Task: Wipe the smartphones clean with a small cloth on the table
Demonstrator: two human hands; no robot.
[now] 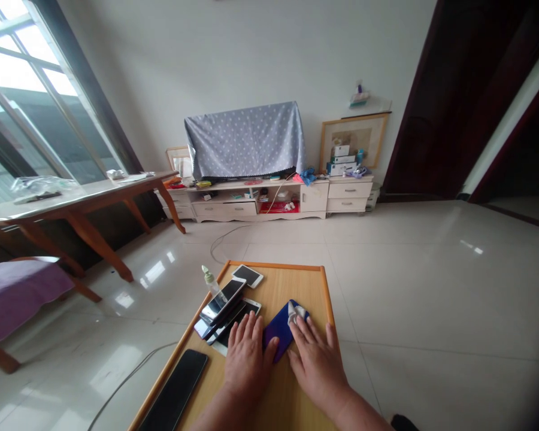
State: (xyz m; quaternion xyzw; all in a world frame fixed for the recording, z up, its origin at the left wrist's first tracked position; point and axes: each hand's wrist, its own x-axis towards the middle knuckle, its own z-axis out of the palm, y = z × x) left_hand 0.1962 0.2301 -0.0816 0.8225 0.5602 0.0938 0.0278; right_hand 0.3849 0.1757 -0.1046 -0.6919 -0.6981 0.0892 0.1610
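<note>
A phone with a shiny blue-purple back [278,330] lies face down and slanted on the small wooden table [291,281]. My right hand [317,356] presses a crumpled white cloth [296,312] onto its upper end, under the fingertips. At the phone's left edge rests the thumb of my left hand [250,353], whose fingers are stretched out. Those fingers reach over a white-framed phone [251,307], hiding part of it. Beside it is a heap of phones, with a white-edged phone [224,299] on top.
A clear bottle with a pale green nozzle [209,278] stands behind the heap. One white phone [248,275] lies at the far edge, and a large black phone [175,389] at the near left. A raised wooden rim [329,296] borders the table. A cable [132,374] crosses the floor.
</note>
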